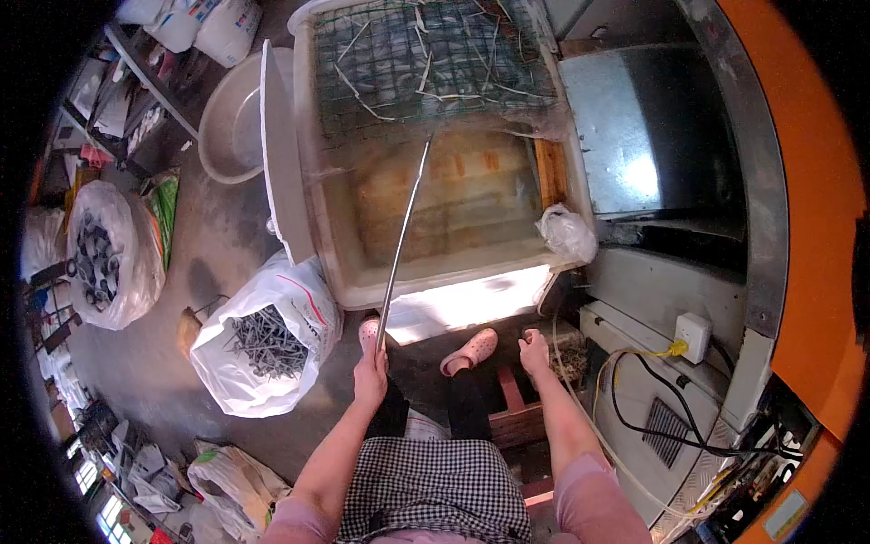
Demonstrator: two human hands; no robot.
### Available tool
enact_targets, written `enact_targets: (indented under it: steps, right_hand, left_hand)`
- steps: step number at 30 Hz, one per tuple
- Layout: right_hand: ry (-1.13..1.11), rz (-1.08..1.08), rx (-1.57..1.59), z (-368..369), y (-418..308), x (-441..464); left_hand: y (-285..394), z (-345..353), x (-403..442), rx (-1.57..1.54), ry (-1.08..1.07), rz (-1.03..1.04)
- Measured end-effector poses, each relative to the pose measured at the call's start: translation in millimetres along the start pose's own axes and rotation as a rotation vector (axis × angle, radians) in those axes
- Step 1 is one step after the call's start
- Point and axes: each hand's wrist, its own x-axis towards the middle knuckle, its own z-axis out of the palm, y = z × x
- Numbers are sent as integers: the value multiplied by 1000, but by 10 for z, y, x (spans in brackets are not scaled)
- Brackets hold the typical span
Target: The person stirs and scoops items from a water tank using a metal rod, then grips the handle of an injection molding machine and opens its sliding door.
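My left hand is closed round the near end of a long thin metal rod. The rod slants up and away over a large pale tub of cloudy water, its far tip by the edge of a green mesh. Several pale thin strips lie on that mesh, which covers the far part of the tub. Beyond the tub's near right corner, my right hand is held low with its fingers curled in; nothing shows in it.
A white sack of grey plastic pieces stands left of the tub, near a round basin. Another bag holds dark rings. A knotted plastic bag sits on the tub's corner. Cables and a socket are at right beside an orange machine.
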Motion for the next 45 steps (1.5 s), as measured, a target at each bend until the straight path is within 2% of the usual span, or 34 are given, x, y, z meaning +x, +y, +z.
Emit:
enact_targets:
  steps: [3,5,6,8,12,15,17,21,24,29,30,33,34,35,37,42,45]
  right_hand:
    - [-16,-25,-6,-12,-15,-10]
    - [-27,-24,36,-11,-28,-4]
    - [-28,-23,35,-39,-57,-8]
    - [-172,55,-13,-112,-125,-35]
    - [-177,15,-17,-55,-21,-10]
    - [-48,-36,23,-22,31,-20]
    - [-59,-24,18,-72,-2,-40]
    - [-57,-42,11,-44,119,-59]
    - [-73,-30,35,-41,181,-91]
    - [-71,-12,27,4,310,-100]
    - [-70,-5,28,7,314,-99]
    - [-83,20,67,-57,256,-76]
    - [-149,25,20,-129,182,-76]
    - [-217,31,-25,-180,134,-91]
    - [-215,33,9,-192,157,-100]
    - [-194,27,9,-242,177,-220]
    - [-70,38,60,-287,111,-447]
  left_hand:
    - [-161,153,227,-3,0,-56]
    - [-409,318,409,43,185,155]
    - [-368,323,468,43,184,154]
    - [-223,312,610,37,232,195]
    - [-96,307,798,34,228,148]
    - [-16,288,931,53,240,146]
    - [64,256,985,114,183,38]
    - [169,70,744,118,151,56]
    - [52,11,378,6,111,59]
    - [-253,307,424,-18,167,230]
    - [-167,337,508,76,104,119]
    - [-4,494,753,123,91,47]
    - [40,553,830,146,90,13]
    - [73,589,883,145,78,17]
    - [107,621,986,37,133,107]
    - [175,555,1104,50,294,318]
    - [320,189,815,61,133,146]
